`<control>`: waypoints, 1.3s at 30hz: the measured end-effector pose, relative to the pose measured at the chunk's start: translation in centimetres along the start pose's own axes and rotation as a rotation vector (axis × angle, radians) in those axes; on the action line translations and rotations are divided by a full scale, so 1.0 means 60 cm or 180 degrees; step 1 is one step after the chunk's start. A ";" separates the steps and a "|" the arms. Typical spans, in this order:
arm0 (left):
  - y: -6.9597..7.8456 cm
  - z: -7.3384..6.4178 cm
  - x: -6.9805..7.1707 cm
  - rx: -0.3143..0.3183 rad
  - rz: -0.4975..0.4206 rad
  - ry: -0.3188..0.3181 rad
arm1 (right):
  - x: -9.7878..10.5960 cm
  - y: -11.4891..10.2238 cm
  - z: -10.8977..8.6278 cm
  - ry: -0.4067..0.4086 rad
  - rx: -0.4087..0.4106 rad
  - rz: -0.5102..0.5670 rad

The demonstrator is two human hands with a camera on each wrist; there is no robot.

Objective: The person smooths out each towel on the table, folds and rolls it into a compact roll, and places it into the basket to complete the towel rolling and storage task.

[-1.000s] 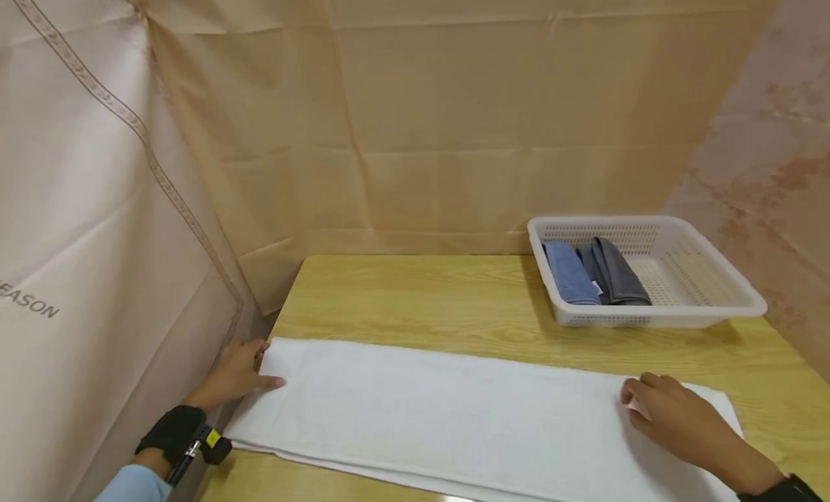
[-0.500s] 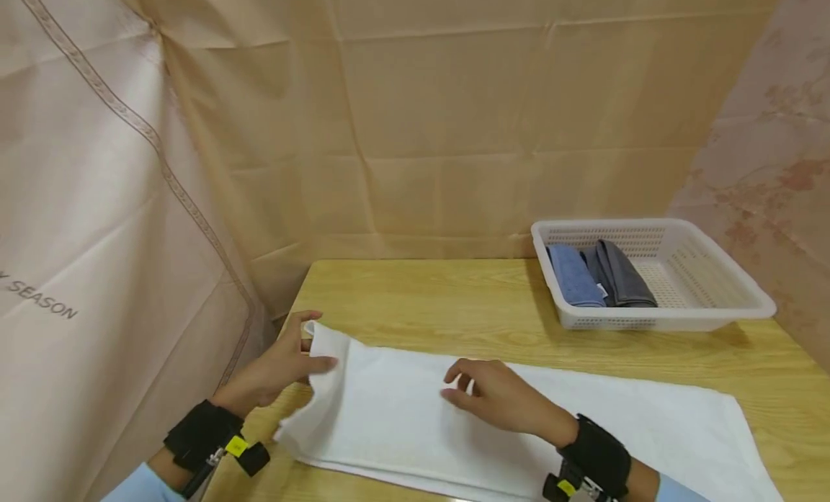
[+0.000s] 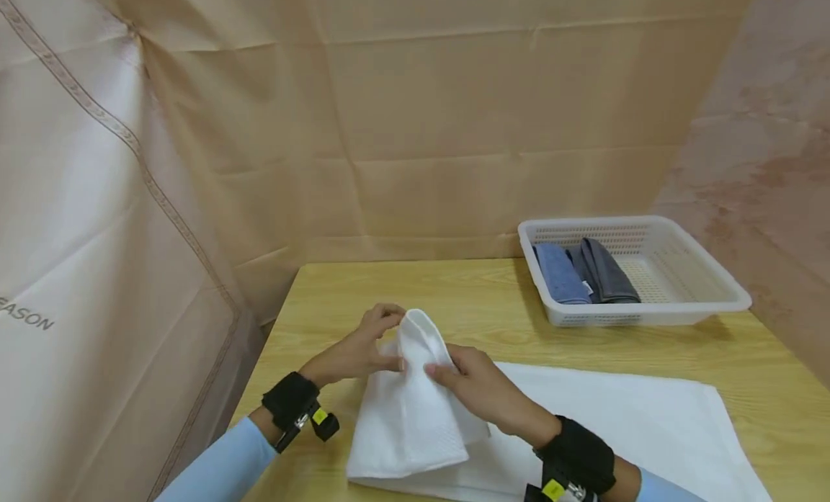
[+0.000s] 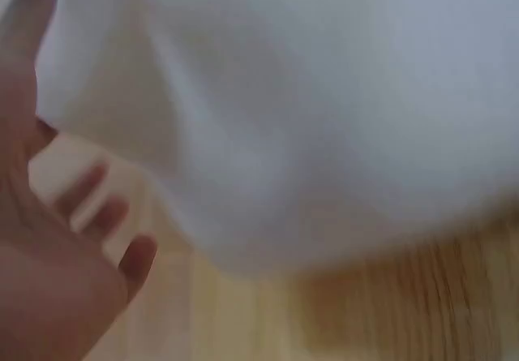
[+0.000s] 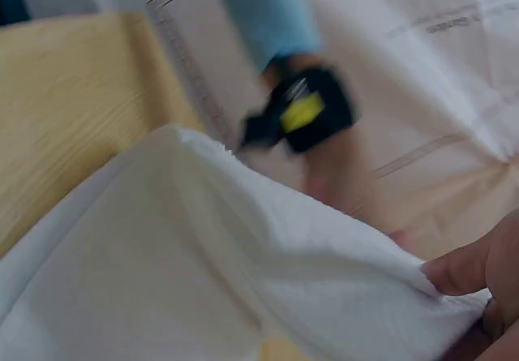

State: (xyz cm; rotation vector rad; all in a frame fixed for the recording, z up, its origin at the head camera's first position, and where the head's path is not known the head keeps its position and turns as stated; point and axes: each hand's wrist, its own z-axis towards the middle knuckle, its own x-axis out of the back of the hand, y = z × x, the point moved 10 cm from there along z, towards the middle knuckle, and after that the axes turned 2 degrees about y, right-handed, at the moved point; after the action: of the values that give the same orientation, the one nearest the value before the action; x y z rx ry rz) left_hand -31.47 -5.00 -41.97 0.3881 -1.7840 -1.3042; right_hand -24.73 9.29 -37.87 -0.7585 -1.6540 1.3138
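Note:
A long folded white towel (image 3: 603, 415) lies on the wooden table, its left end lifted and turned over toward the right. My right hand (image 3: 489, 387) pinches the raised part, thumb on the front and fingers behind. In the right wrist view, the thumb (image 5: 458, 270) presses the towel's edge. My left hand (image 3: 359, 347) is at the left side of the raised fold, thumb right at the cloth. Its fingers are spread loosely, and the left wrist view shows several of them (image 4: 105, 215) apart from the towel (image 4: 324, 118).
A white plastic basket (image 3: 648, 313) stands at the back right of the wooden table (image 3: 402, 279). Inside it, at the left, are a folded blue cloth (image 3: 560, 275) and a folded dark grey cloth (image 3: 609, 271). Beige fabric (image 3: 421, 127) hangs behind the table.
The towel's left end has come up and over to the right. My left hand has moved right with it; my right hand came left from the far end and now pinches the towel.

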 end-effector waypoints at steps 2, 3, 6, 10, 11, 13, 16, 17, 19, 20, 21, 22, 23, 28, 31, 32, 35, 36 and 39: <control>-0.036 0.010 -0.017 -0.0076 0.0032 -0.0385 | 0.013 -0.011 -0.011 -0.0015 -0.0125 0.0352; -0.052 0.011 -0.025 -0.0079 0.0058 -0.0565 | 0.020 -0.016 -0.017 -0.0040 -0.0195 0.0538; -0.089 0.001 -0.041 0.0022 -0.0032 -0.0986 | 0.052 -0.027 -0.037 -0.0030 -0.0336 0.0905; -0.090 -0.022 -0.023 0.0048 -0.0199 -0.1092 | 0.115 -0.013 -0.073 0.0079 -0.0511 0.1076; -0.084 -0.025 -0.016 0.0018 -0.0263 -0.1094 | 0.132 -0.003 -0.082 0.0136 -0.0573 0.1085; -0.072 -0.028 -0.003 -0.0094 -0.0263 -0.1097 | 0.168 0.023 -0.102 0.0276 -0.0728 0.1066; -0.063 -0.024 0.006 -0.0186 -0.0089 -0.1096 | 0.218 0.072 -0.127 0.0426 -0.0921 0.1029; -0.065 -0.022 0.007 -0.0189 0.0004 -0.1084 | 0.233 0.090 -0.134 0.0471 -0.0991 0.0994; -0.073 -0.018 0.007 -0.0128 0.0188 -0.1021 | 0.260 0.127 -0.143 0.0538 -0.1082 0.0879; -0.081 -0.017 0.006 -0.0080 0.0269 -0.0979 | 0.272 0.147 -0.144 0.0563 -0.1110 0.0805; -0.088 -0.016 0.005 -0.0042 0.0342 -0.0938 | 0.284 0.168 -0.144 0.0591 -0.1143 0.0698; -0.095 -0.015 0.003 -0.0017 0.0385 -0.0910 | 0.296 0.189 -0.144 0.0646 -0.1186 0.0567; -0.102 -0.014 0.000 0.0022 0.0411 -0.0886 | 0.309 0.209 -0.142 0.0708 -0.1192 0.0367; -0.123 -0.011 -0.020 0.0069 0.0607 -0.0809 | 0.348 0.291 -0.137 0.0970 -0.1221 -0.0986; -0.123 -0.007 -0.027 0.0022 0.0808 -0.0746 | 0.347 0.289 -0.136 0.1168 -0.1046 -0.1828; -0.123 -0.005 -0.029 -0.0006 0.0860 -0.0737 | 0.344 0.274 -0.136 0.1269 -0.0891 -0.2137; -0.120 -0.004 -0.032 -0.0117 0.0998 -0.0730 | 0.320 0.212 -0.143 0.1610 -0.0362 -0.3102; -0.120 -0.005 -0.031 -0.0170 0.1061 -0.0724 | 0.304 0.193 -0.146 0.1650 -0.0214 -0.3368; -0.124 -0.016 -0.018 -0.0231 0.1176 -0.0666 | 0.239 0.166 -0.146 0.1228 -0.0114 -0.3734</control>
State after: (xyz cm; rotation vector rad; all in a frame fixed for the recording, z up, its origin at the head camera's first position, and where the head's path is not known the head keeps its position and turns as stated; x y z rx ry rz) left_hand -31.80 -7.86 -49.01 -0.1213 -1.8646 -1.1712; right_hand -23.65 28.04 -43.25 0.0311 -1.3924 0.2727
